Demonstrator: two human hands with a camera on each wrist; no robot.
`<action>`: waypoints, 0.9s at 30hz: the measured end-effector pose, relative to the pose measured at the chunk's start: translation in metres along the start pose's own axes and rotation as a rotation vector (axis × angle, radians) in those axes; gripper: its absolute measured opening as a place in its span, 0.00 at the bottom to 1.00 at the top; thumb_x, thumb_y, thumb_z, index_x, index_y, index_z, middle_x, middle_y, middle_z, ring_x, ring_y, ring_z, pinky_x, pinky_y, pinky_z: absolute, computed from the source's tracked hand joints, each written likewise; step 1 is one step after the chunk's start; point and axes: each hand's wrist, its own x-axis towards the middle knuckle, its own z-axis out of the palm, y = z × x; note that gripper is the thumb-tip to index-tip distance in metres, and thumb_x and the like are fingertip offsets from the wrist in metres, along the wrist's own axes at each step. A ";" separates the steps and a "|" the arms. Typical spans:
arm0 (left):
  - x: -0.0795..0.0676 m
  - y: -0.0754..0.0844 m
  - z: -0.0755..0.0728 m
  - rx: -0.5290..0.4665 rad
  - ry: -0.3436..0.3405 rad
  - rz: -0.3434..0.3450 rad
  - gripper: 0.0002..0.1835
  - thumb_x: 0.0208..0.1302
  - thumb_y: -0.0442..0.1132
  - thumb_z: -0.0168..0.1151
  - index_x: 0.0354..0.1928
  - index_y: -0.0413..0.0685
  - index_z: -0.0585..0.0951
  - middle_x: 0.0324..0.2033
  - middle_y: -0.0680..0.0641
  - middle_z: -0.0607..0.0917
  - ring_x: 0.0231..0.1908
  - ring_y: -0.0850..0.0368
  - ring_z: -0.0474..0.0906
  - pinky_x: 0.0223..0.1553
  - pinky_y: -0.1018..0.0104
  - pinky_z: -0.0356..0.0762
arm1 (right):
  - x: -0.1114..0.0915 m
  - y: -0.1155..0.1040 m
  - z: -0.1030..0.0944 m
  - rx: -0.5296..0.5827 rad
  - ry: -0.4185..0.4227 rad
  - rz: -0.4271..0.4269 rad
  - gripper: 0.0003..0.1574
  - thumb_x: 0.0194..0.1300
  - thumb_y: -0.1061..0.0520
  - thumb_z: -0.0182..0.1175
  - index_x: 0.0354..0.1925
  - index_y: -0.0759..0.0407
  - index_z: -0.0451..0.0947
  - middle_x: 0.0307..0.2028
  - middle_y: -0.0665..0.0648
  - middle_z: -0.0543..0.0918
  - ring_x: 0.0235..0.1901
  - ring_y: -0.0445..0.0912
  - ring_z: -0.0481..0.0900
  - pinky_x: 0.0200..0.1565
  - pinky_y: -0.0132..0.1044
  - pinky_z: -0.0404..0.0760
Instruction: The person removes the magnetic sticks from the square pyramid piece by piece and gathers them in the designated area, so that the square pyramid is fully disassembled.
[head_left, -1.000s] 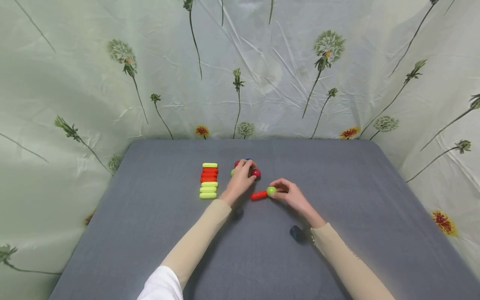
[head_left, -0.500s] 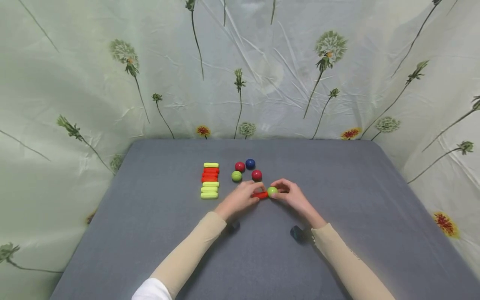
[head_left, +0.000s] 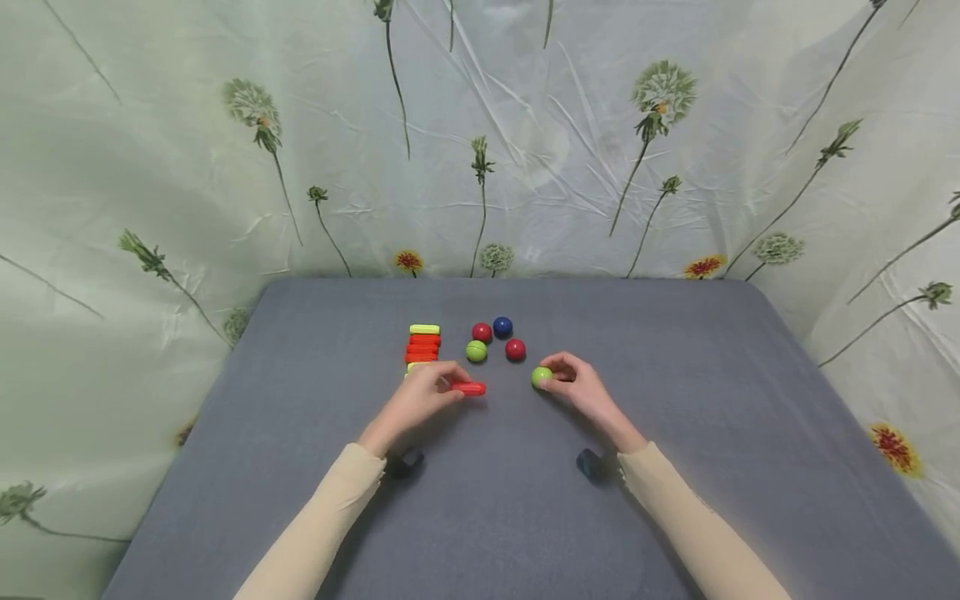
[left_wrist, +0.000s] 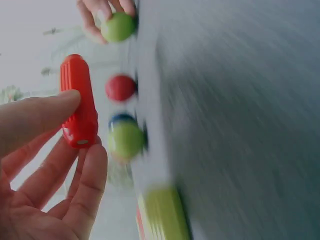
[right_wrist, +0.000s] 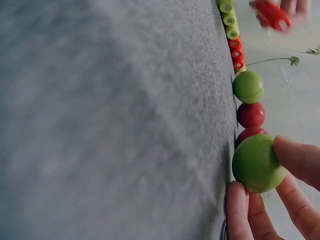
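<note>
Between its thumb and fingers my left hand (head_left: 422,395) pinches a red ribbed stick (left_wrist: 80,102), held near the front end of the row of sticks. My right hand (head_left: 587,394) holds a green ball (right_wrist: 257,164) with thumb and fingertips, low over the table. Behind and between the hands lie two red balls (head_left: 515,349), a blue ball (head_left: 502,327) and another green ball (head_left: 476,351). To the left runs a row of red sticks (head_left: 423,340) and yellow-green sticks (left_wrist: 165,215); my left hand hides the row's front part in the head view.
A grey cloth-covered table (head_left: 675,333) spreads under both hands. Behind it hangs a pale curtain (head_left: 555,158) printed with flowers. A dark wrist camera (head_left: 592,467) sits by the right sleeve, and another dark camera (head_left: 407,462) by the left.
My left hand came from the balls to the red stick beside the green ball, took hold of it and carried it left. My right hand stays nearly in place with the green ball.
</note>
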 end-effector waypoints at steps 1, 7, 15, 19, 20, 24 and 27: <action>-0.007 -0.004 -0.006 0.005 0.020 -0.007 0.10 0.54 0.28 0.69 0.37 0.48 0.84 0.33 0.54 0.83 0.34 0.60 0.78 0.39 0.62 0.77 | 0.001 -0.001 0.001 -0.002 0.005 0.001 0.18 0.61 0.62 0.65 0.50 0.62 0.77 0.47 0.60 0.80 0.44 0.51 0.78 0.48 0.43 0.74; -0.036 -0.023 -0.026 0.123 0.105 -0.040 0.11 0.48 0.25 0.72 0.33 0.45 0.85 0.29 0.52 0.80 0.30 0.57 0.75 0.33 0.61 0.75 | 0.010 -0.006 0.005 -0.038 0.035 0.010 0.18 0.61 0.62 0.65 0.50 0.61 0.77 0.48 0.61 0.80 0.47 0.53 0.78 0.51 0.47 0.74; -0.039 -0.033 -0.025 0.172 0.116 -0.087 0.12 0.46 0.22 0.71 0.30 0.45 0.83 0.27 0.52 0.78 0.30 0.56 0.74 0.34 0.60 0.75 | 0.018 -0.006 0.011 -0.037 0.079 0.011 0.19 0.59 0.63 0.66 0.49 0.63 0.77 0.48 0.63 0.80 0.46 0.54 0.78 0.51 0.46 0.74; -0.036 -0.033 -0.023 0.181 0.141 -0.086 0.11 0.45 0.23 0.72 0.27 0.45 0.82 0.26 0.51 0.76 0.30 0.54 0.74 0.34 0.59 0.74 | 0.020 -0.007 0.013 -0.026 0.092 0.009 0.19 0.59 0.63 0.66 0.49 0.64 0.76 0.48 0.63 0.79 0.46 0.54 0.77 0.51 0.45 0.74; -0.036 -0.033 -0.023 0.181 0.148 -0.088 0.11 0.45 0.23 0.72 0.27 0.45 0.82 0.26 0.51 0.76 0.30 0.54 0.74 0.34 0.59 0.74 | 0.020 -0.008 0.014 -0.020 0.095 0.009 0.19 0.59 0.63 0.66 0.49 0.64 0.76 0.48 0.63 0.79 0.46 0.55 0.77 0.51 0.46 0.73; -0.036 -0.032 -0.022 0.180 0.146 -0.101 0.10 0.46 0.24 0.72 0.28 0.43 0.82 0.27 0.50 0.77 0.31 0.53 0.75 0.35 0.59 0.75 | 0.020 -0.009 0.014 -0.003 0.088 -0.009 0.19 0.60 0.63 0.65 0.50 0.65 0.75 0.49 0.65 0.79 0.47 0.56 0.77 0.52 0.47 0.73; -0.037 -0.030 -0.024 0.174 0.146 -0.113 0.10 0.46 0.25 0.73 0.29 0.42 0.82 0.28 0.50 0.77 0.31 0.53 0.75 0.35 0.59 0.75 | 0.017 -0.009 0.013 -0.004 0.079 -0.019 0.19 0.61 0.63 0.65 0.51 0.66 0.74 0.50 0.66 0.78 0.48 0.56 0.77 0.52 0.47 0.74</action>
